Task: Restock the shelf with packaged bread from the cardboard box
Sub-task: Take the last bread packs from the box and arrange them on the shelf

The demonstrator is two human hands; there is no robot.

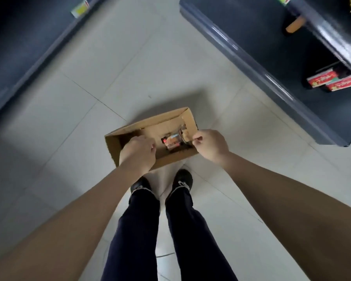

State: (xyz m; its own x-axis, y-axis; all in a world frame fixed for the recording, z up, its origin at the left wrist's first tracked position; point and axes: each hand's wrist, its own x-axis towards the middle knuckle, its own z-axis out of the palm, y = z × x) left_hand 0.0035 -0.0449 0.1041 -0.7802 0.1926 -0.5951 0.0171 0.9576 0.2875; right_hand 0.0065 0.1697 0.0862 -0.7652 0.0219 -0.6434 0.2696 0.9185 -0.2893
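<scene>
An open brown cardboard box (144,126) stands on the pale tiled floor (73,122), near the dark blue shelf unit (249,45). Inside lie clear-wrapped bread packages (173,141). The right hand (210,146) pinches one wrapper between its fingers at the box's right end. The left hand (138,153) has its fingers curled inside the box; whether they hold anything cannot be told.

The cardboard box (150,126) was plain tan-brown, and the bread packets (171,141) in it looked clear with red and orange bits. Floor tiles (130,57) were pale grey-white with thin dark lines, the shelf (251,57) a glossy dark blue-grey. The red packs (322,79) on it had green and yellow print. Trousers (190,230) were navy, shoes (182,177) black
</scene>
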